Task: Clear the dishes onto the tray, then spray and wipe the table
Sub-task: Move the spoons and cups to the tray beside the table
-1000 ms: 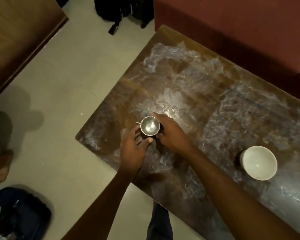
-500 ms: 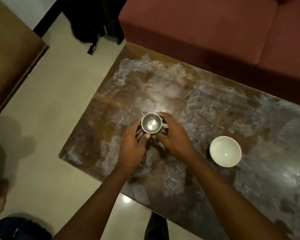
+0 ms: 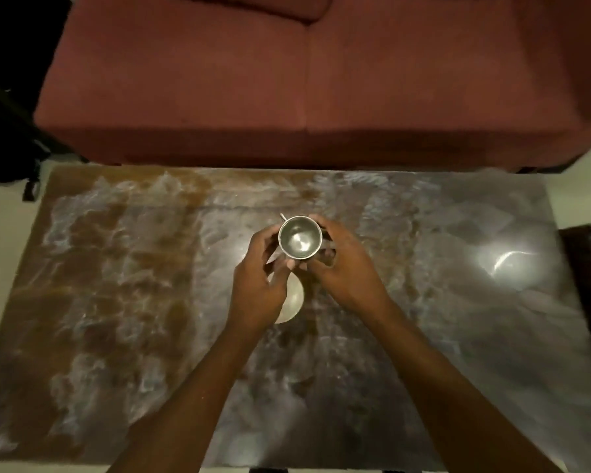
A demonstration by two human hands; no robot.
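Where the two hands meet over the middle of the table (image 3: 116,302), the left hand (image 3: 258,288) curls its fingers round the left side of the cup (image 3: 300,237). The cup is held upright, mouth up, and the right hand (image 3: 345,268) grips its right side. The bowl (image 3: 292,302) lies just nearer the person, partly hidden beneath the left hand, which is closer to it. No tray is in view, so stacking the cup in the bowl seems the likely next step.
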